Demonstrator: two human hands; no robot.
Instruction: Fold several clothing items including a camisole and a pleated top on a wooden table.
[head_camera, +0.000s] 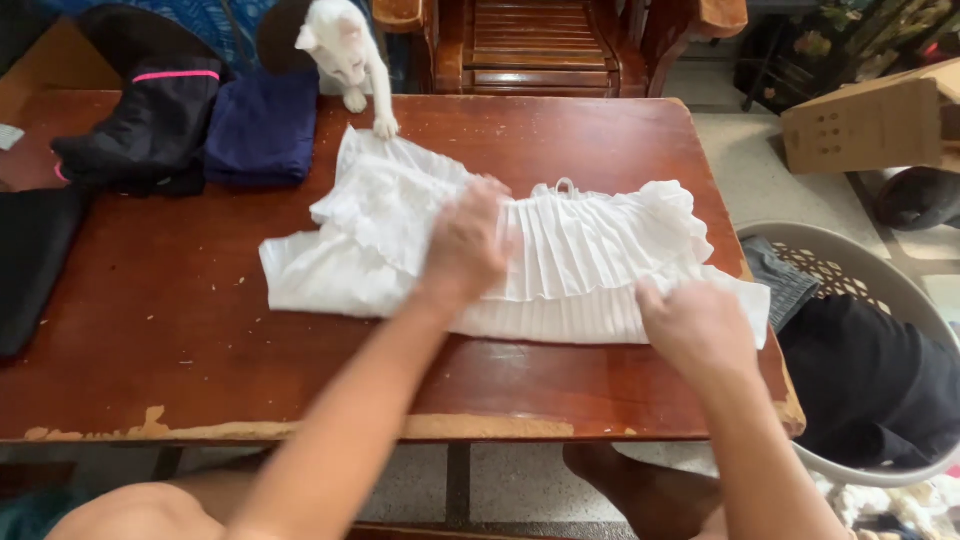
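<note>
From the head view, a white pleated garment (560, 255) lies spread across the middle of the wooden table (180, 330). The left hand (465, 245) presses flat on its centre, fingers together. The right hand (695, 325) grips the garment's lower right hem. A white cat (345, 50) paws its far corner.

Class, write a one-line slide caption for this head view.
Both hands, left and right, press a white dress on a table; a cat paws it.
</note>
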